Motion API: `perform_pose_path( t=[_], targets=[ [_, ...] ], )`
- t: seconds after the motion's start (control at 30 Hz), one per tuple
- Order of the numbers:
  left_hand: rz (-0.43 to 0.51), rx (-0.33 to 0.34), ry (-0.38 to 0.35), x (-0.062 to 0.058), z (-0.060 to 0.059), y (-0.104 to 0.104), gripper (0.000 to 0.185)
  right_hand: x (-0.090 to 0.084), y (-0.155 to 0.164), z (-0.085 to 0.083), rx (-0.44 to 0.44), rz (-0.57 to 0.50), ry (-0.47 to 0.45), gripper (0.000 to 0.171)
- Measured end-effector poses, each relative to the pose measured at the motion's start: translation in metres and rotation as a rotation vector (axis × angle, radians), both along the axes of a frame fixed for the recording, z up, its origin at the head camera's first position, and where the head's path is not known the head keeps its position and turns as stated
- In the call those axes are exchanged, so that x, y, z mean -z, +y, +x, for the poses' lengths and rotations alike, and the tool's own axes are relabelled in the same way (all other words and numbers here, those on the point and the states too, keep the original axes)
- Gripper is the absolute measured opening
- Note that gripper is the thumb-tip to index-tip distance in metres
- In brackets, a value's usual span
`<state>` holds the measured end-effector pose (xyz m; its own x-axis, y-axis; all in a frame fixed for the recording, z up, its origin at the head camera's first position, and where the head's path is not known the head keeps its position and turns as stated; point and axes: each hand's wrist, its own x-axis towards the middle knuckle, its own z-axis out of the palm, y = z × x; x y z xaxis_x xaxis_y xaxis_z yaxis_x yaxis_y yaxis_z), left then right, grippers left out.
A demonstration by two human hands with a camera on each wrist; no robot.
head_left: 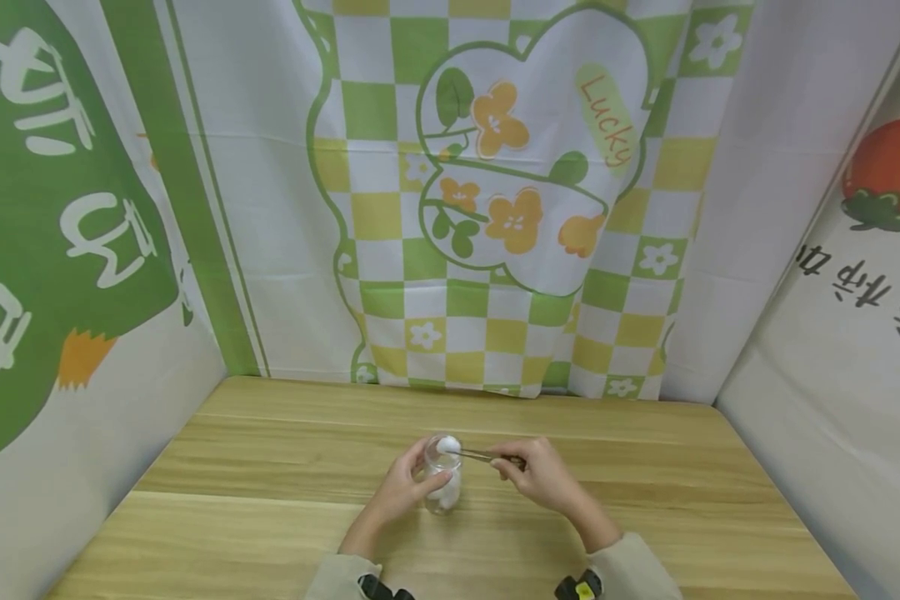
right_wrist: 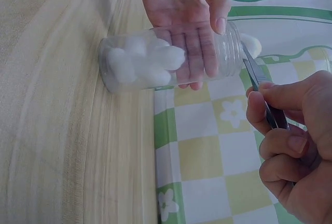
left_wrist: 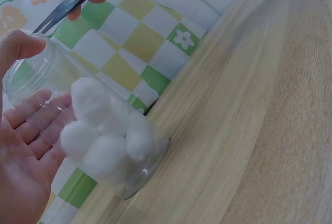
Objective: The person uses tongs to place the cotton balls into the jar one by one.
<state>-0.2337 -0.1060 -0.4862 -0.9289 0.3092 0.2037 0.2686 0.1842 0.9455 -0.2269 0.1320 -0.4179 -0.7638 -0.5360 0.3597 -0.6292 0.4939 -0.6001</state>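
My left hand (head_left: 407,482) grips a clear glass jar (right_wrist: 224,53) near its neck, with the thumb on the near side and the fingers behind. Several white cotton balls (left_wrist: 106,130) fill the lower part of the jar. In my right hand (head_left: 542,473) is a pair of dark metal tweezers (right_wrist: 253,73), pinched between thumb and fingers and pointing left. Right at the jar's mouth, the tweezer tips meet another cotton ball (head_left: 448,445), which shows just outside the rim in the right wrist view. The left wrist view does not show that ball.
The jar's base stands close over the wood-grain table (head_left: 285,450). Behind the table hangs a green and yellow checked cloth (head_left: 465,333), with printed cloth walls (head_left: 157,400) at the sides. Dark wrist devices (head_left: 581,587) sit at both sleeves.
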Motion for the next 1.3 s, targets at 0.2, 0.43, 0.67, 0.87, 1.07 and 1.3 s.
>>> perform_pose_path(
  t=[0.2,0.43,0.67,0.87,1.07,1.3],
  targets=[
    [0.004,-0.021,-0.014,0.001,-0.001,0.002,0.061,0.003,-0.001,-0.001,0.009,0.0,-0.009,0.02],
    [0.004,-0.02,0.003,0.002,0.0,0.002,0.06,0.003,-0.001,-0.001,0.041,0.014,-0.071,0.022],
    [-0.004,-0.018,0.009,0.001,0.0,0.002,0.06,0.003,0.004,0.0,0.059,0.018,-0.066,0.022],
    [0.001,0.02,0.009,0.001,0.0,-0.001,0.062,0.001,0.008,0.004,0.047,0.018,-0.085,0.024],
    [-0.003,0.037,0.019,0.002,0.0,-0.002,0.063,0.001,0.009,0.005,0.049,0.021,-0.082,0.025],
    [-0.007,0.039,0.024,0.002,0.0,-0.001,0.062,0.001,0.009,0.006,0.055,0.001,-0.081,0.025]
  ],
)
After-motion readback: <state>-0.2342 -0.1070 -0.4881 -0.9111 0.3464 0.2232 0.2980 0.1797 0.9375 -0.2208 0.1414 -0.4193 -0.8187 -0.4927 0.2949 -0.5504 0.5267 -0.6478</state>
